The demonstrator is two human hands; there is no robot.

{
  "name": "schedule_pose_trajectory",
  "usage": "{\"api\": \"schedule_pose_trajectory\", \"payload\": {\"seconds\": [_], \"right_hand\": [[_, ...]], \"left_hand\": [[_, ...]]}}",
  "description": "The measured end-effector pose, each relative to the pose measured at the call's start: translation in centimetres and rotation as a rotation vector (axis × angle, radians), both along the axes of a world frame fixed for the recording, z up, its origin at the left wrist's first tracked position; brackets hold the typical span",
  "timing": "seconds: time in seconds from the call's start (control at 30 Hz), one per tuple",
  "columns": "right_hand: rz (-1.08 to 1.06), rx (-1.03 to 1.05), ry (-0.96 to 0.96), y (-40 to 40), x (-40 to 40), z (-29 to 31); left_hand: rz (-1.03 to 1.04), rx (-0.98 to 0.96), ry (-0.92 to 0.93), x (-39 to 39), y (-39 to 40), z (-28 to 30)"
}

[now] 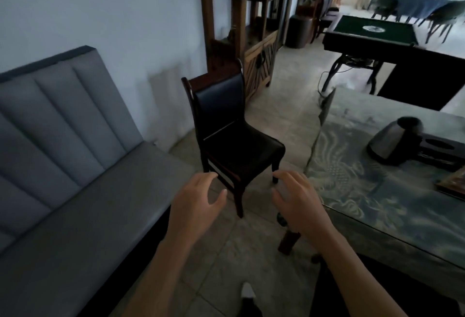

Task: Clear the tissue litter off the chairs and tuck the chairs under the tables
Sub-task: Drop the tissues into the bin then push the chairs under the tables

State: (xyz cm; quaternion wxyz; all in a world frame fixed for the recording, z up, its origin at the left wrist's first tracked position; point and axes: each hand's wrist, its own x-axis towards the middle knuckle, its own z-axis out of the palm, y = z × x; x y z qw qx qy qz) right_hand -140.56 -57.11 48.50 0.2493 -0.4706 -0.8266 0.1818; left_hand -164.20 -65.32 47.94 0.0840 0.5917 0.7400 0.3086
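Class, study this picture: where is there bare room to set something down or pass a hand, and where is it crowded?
Free: the grey sofa seat left of the dark chair; the chair's own seat, no litter visible; the near table between its front edge and the kettle. Both the left hand and right hand are open, empty. Crowded: the table's right end, around the kettle.

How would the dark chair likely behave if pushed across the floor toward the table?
The chair looks like solid wood, so probably rigid and fairly heavy. On the smooth tiled floor its legs should slide. Its tall back suggests it could tip if pushed high.
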Motion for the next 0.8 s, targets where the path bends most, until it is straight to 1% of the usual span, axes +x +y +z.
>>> {"api": "schedule_pose_trajectory", "payload": {"seconds": [0.13,0.23,0.5,0.8], "right_hand": [[0.028,-0.015,-0.006,6.9,-3.5,-1.4],[0.021,-0.040,0.028,12.6,-5.7,-2.0],[0.017,-0.080,0.071,27.7,-11.0,-1.0],[0.007,-0.063,0.028,40.5,-18.8,-1.3]], "left_hand": [[0.033,-0.005,0.014,-3.3,6.3,-1.0],[0.042,0.011,0.017,-5.2,12.2,-1.4],[0.047,0.002,0.056,-10.5,28.1,-0.5],[0.028,-0.005,0.092,-18.2,41.6,-0.3]]}}
